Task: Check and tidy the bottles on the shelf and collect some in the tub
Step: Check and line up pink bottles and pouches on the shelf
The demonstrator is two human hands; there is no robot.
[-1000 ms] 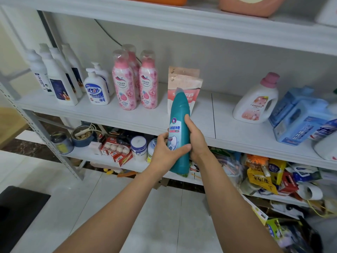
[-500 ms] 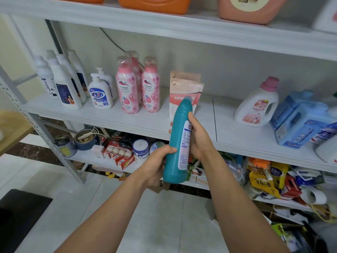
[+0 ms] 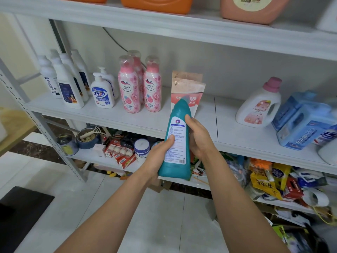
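On the shelf [image 3: 127, 123] in front of me, far left, stands a cluster of white bottles [image 3: 68, 88], then two pump bottles [image 3: 102, 94] and three pink bottles [image 3: 129, 88] close together. My left hand [image 3: 156, 157] grips the lower half of the teal bottle [image 3: 176, 143], fingers curled round its left side and thumb pressed on the back label. I hold the bottle in the air before the shelf's front edge, nearly upright with its bent neck leaning right, label and barcode facing me. Behind its neck two pouches [image 3: 187, 86] stand on the shelf. My right hand [image 3: 199, 137] clasps the bottle's right side, thumb at the label's upper edge. Further right sits a white jug [image 3: 259, 106] with a pink cap, and just beside it two blue jugs [image 3: 306, 123].
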